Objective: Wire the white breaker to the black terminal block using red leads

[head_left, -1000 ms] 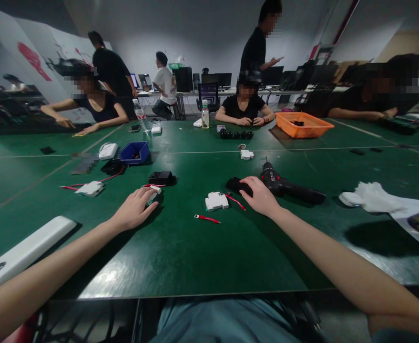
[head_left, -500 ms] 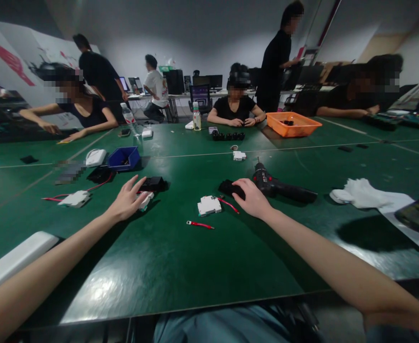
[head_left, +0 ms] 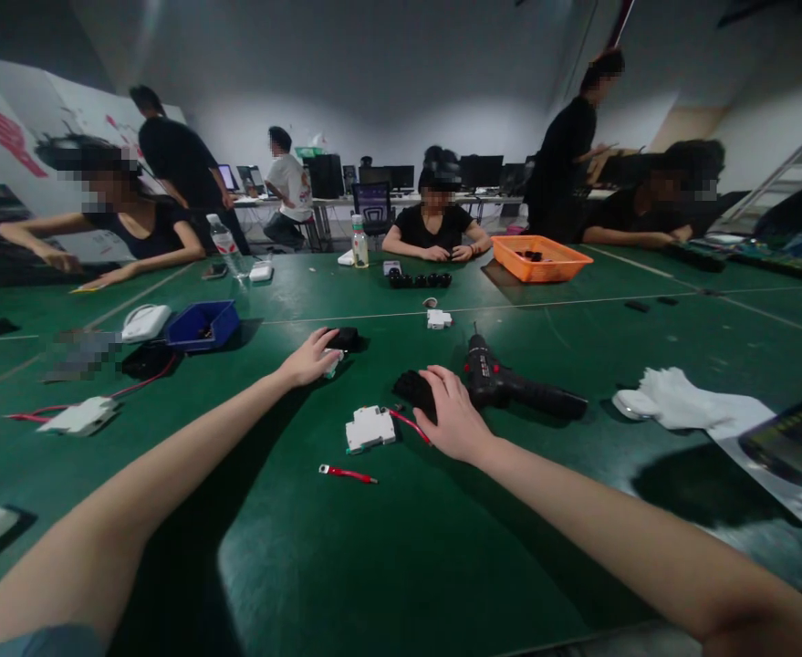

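My left hand (head_left: pixel 309 359) reaches forward with its fingers stretched over a black block (head_left: pixel 346 339) and a white circuit breaker (head_left: pixel 333 363), partly hiding both. My right hand (head_left: pixel 453 415) lies with fingers extended across a dark, bumpy object (head_left: pixel 414 391), whose kind I cannot make out. Just left of that hand, another white circuit breaker (head_left: pixel 370 429) rests on the table, a red wire (head_left: pixel 411 424) beside it running toward my wrist. Closer to me is a short red cable (head_left: pixel 349 474) with a metal lug at one end. A black cordless drill (head_left: pixel 510 383) lies beyond my right hand.
A blue bin (head_left: pixel 202 327) and a wired breaker (head_left: pixel 80 416) are to the left. A white breaker (head_left: pixel 439 318) lies farther ahead. An orange basket (head_left: pixel 541 265) stands near a seated person across the green table (head_left: pixel 373 566). White gloves (head_left: pixel 678 397) lie right.
My left hand has moved right and forward across the table, and the black block and breaker under it have shifted along. My right hand stays at the dark object. The view has turned slightly.
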Tool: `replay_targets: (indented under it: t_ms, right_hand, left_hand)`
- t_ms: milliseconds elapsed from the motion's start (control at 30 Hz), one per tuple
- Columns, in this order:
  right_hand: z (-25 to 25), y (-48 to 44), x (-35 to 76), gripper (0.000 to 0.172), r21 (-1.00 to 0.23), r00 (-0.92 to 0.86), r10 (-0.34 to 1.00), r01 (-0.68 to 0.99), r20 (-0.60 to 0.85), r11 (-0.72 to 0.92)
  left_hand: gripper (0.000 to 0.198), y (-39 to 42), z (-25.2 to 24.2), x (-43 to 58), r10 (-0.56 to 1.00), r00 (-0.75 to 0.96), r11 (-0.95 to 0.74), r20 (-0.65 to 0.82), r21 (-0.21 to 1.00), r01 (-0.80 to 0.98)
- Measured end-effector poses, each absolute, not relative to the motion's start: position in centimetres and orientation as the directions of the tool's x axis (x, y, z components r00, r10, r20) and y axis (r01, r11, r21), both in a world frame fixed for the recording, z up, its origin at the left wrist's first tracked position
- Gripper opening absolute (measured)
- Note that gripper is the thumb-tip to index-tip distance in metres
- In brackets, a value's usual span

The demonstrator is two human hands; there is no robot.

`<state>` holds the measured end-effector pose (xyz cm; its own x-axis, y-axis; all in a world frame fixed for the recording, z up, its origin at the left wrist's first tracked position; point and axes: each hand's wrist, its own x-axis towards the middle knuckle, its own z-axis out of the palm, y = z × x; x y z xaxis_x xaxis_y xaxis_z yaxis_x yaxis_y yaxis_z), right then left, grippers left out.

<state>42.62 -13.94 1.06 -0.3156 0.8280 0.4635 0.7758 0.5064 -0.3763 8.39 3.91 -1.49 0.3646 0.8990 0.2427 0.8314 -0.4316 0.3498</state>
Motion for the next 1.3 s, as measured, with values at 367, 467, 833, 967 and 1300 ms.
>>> replay_targets:
  t_ms: [367, 467, 833, 967, 1300]
  right_hand:
    - [1.4, -14.3, 42.8, 0.061, -0.414, -0.308, 0.862, 0.779, 0.401, 0.471]
    - [1.5, -14.4, 42.9, 0.062, -0.419, -0.31, 0.867, 0.779, 0.389, 0.466]
    - [1.3, -14.7, 42.7, 0.059, -0.392, -0.332, 0.845, 0.774, 0.419, 0.498]
    - [1.3, -14.5, 42.6, 0.056, -0.386, -0.345, 0.85, 0.778, 0.398, 0.496]
    - [1.2, -14.6, 42.4, 0.049, -0.325, -0.362, 0.834, 0.798, 0.416, 0.508]
  left_hand:
    - [0.07, 12.2, -1.7, 23.9, 0.908, 0.319, -0.403, 0.272, 0.361, 0.841]
    - [0.069, 12.1, -1.5, 25.2, 0.915, 0.281, -0.374, 0.29, 0.349, 0.859]
    - [0.055, -1.5, 0.0, 15.8, 0.874, 0.322, -0.465, 0.364, 0.429, 0.775]
    - [0.053, -10.2, 0.6, 11.6, 0.882, 0.419, -0.468, 0.218, 0.515, 0.718]
    - [0.052, -16.7, 2.0, 11.1, 0.693, 0.679, -0.716, 0.243, 0.339, 0.61]
